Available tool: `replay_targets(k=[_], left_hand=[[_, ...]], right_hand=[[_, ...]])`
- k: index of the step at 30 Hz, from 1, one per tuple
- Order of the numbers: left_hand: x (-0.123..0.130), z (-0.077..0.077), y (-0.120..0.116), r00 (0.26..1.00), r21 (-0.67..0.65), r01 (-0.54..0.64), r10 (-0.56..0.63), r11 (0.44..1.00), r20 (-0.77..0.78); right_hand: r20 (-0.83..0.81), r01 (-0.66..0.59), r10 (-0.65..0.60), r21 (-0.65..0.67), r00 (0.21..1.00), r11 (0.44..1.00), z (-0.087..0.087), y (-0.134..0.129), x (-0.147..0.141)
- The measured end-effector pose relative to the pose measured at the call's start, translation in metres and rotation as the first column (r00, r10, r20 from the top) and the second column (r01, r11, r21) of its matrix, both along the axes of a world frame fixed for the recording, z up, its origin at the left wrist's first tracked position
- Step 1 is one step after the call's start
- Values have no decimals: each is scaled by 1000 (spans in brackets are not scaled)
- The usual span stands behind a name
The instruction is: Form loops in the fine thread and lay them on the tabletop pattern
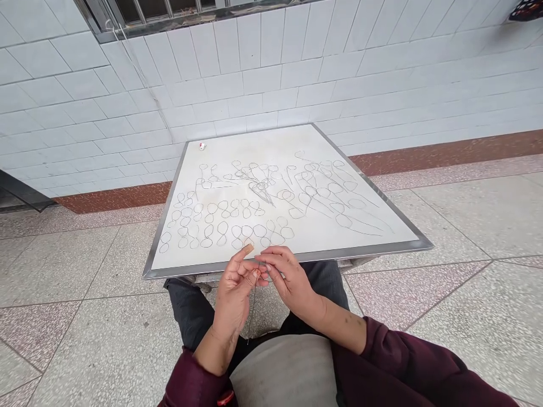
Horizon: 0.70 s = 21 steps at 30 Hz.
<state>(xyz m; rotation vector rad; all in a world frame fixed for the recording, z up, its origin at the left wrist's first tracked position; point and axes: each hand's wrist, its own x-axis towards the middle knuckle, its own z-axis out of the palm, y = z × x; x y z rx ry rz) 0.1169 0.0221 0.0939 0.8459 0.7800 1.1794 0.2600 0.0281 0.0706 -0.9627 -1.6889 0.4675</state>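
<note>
At the near edge of a white table [254, 144], my left hand [236, 289] pinches a thin dark wire [253, 308] that hangs down towards my lap. My right hand [292, 281] meets it from the right, thumb and fingertips closed on the upper part of the same wire. Wire figure-eight loops [222, 229] lie in rows on the left and middle of the tabletop. Longer wire pieces with round loops and straight tails [365, 230] spread over the right side, and a tangled bunch [263, 189] sits near the centre.
A small white and red object [202, 146] rests at the table's far left corner. The table has a grey metal rim [382, 195]. Behind it stands a white tiled wall [254, 79] with a barred window [169, 8] and a hanging cord [146, 85].
</note>
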Motion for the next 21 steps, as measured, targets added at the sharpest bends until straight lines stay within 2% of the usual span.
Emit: replay_targets(k=[12, 21], left_hand=[[-1, 3, 0, 995, -112, -12, 22, 994, 94], [0, 0, 2, 983, -167, -109, 131, 980, 127]], right_hand=[[32, -53, 53, -1, 998, 999, 2, -2, 2], [139, -63, 34, 213, 990, 975, 3, -4, 1]])
